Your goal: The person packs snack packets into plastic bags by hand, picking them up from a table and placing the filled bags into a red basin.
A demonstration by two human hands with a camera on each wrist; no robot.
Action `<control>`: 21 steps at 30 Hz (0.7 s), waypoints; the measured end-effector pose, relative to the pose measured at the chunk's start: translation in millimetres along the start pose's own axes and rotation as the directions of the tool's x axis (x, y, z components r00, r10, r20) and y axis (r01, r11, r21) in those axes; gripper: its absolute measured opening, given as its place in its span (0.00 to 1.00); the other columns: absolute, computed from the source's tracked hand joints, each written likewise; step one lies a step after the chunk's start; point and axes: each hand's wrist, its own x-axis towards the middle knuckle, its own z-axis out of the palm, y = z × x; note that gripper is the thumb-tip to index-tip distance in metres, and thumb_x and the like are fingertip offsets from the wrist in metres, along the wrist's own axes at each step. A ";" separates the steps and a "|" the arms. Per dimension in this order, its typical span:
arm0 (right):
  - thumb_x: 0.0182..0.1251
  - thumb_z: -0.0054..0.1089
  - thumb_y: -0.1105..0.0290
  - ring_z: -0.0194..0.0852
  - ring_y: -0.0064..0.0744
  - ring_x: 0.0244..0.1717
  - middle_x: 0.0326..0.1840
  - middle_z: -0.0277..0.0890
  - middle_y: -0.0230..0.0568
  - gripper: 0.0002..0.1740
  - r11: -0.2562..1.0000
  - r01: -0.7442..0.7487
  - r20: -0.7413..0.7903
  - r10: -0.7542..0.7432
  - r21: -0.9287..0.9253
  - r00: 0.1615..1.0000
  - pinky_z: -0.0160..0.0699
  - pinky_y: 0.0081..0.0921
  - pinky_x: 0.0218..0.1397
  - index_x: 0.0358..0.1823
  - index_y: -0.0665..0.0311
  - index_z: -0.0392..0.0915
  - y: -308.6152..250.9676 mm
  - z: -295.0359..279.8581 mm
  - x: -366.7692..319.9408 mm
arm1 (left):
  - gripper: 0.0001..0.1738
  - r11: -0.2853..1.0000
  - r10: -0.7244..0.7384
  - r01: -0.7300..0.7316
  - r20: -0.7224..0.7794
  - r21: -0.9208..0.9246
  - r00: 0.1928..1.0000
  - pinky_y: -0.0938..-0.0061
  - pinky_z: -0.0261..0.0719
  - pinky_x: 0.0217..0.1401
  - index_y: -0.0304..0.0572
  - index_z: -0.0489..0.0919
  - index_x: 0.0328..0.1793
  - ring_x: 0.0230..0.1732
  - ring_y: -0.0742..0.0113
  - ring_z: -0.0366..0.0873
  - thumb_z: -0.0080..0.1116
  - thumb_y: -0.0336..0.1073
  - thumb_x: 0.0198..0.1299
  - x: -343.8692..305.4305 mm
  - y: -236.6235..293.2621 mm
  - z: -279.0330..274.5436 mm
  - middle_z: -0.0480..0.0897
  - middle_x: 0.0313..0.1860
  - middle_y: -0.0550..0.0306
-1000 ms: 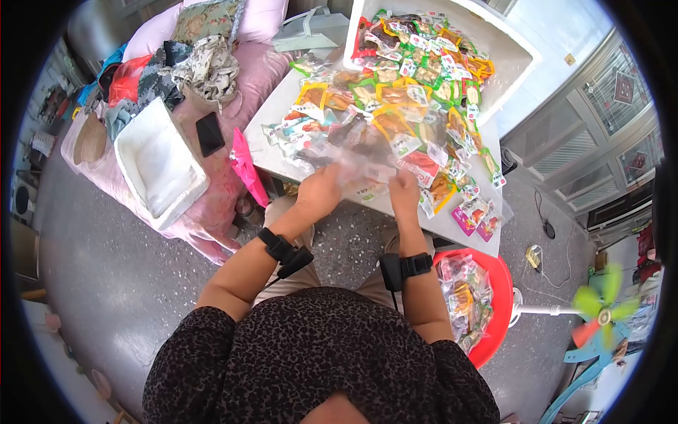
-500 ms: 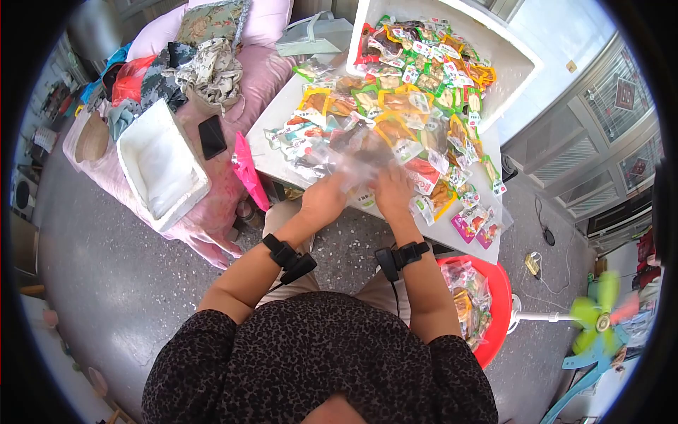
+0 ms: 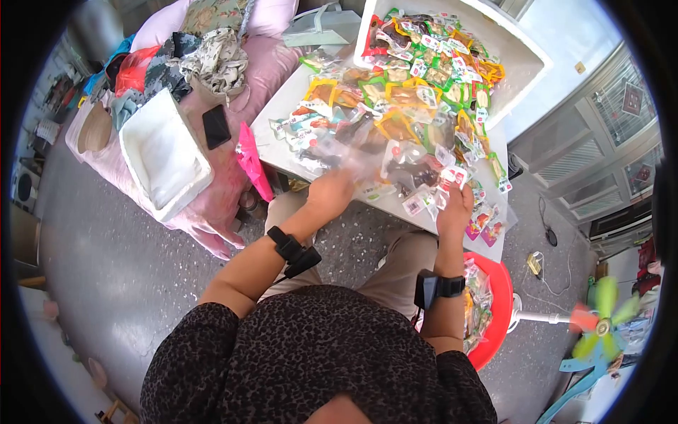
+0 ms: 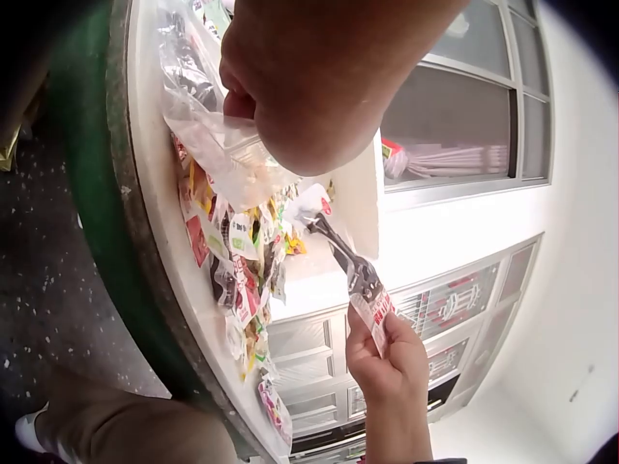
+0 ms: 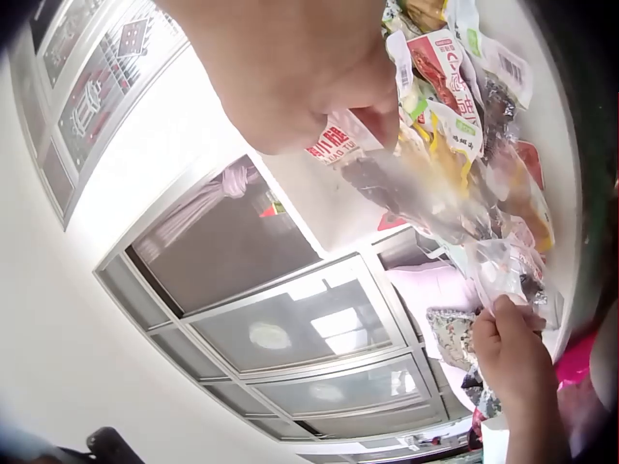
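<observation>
My left hand [image 3: 330, 194], at the table's near edge, grips a clear plastic bag [image 4: 213, 145]. My right hand [image 3: 455, 210], raised over the table's right part, pinches a snack packet [image 4: 363, 280] by its red-and-white printed end. Dark food shows through that packet, which stretches from the fingers toward the heap in the left wrist view. Many colourful snack packets [image 3: 395, 127] lie heaped beyond both hands on the white table [image 3: 282, 159]. In the right wrist view the left fingers hold the bag's edge bunched, and the dark packet is partly blurred.
A white foam box [image 3: 519, 85] full of packets stands at the table's back. A red basin [image 3: 503, 304] with bagged packets sits below on the right, beside a spinning fan [image 3: 602, 326]. On the pink bed lie an empty foam box [image 3: 166, 159] and a phone [image 3: 216, 127].
The hands were close together at the bag. My right hand has moved away to the right and now holds a packet with dark contents; my left hand stays with the bag.
</observation>
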 end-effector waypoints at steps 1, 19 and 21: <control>0.58 0.41 0.76 0.70 0.26 0.30 0.30 0.71 0.36 0.06 0.952 -0.119 0.020 0.118 0.281 0.993 0.69 0.24 0.34 0.34 0.68 0.68 -2.2 -4.8 -6.8 | 0.06 1.000 -0.001 0.000 0.006 0.002 1.000 0.60 0.70 0.31 0.39 0.68 0.32 0.29 0.49 0.72 0.45 0.34 0.49 -0.8 0.0 0.5 0.73 0.26 0.48; 0.60 0.38 0.74 0.69 0.35 0.36 0.39 0.68 0.43 0.11 0.685 -0.488 0.175 0.476 0.541 0.862 0.71 0.34 0.36 0.44 0.66 0.63 43.9 58.2 -38.7 | 0.04 0.992 0.114 -0.113 -0.022 0.052 0.993 0.62 0.70 0.24 0.41 0.67 0.26 0.24 0.52 0.72 0.47 0.33 0.46 0.7 19.6 8.5 0.72 0.21 0.51; 0.60 0.37 0.74 0.67 0.37 0.42 0.44 0.66 0.44 0.13 0.646 -0.483 0.207 0.457 0.591 0.865 0.68 0.39 0.43 0.46 0.67 0.61 48.7 73.3 -38.6 | 0.05 0.990 0.128 -0.126 -0.033 0.060 0.991 0.62 0.70 0.24 0.41 0.67 0.26 0.24 0.52 0.73 0.47 0.33 0.46 1.6 20.4 6.2 0.72 0.21 0.51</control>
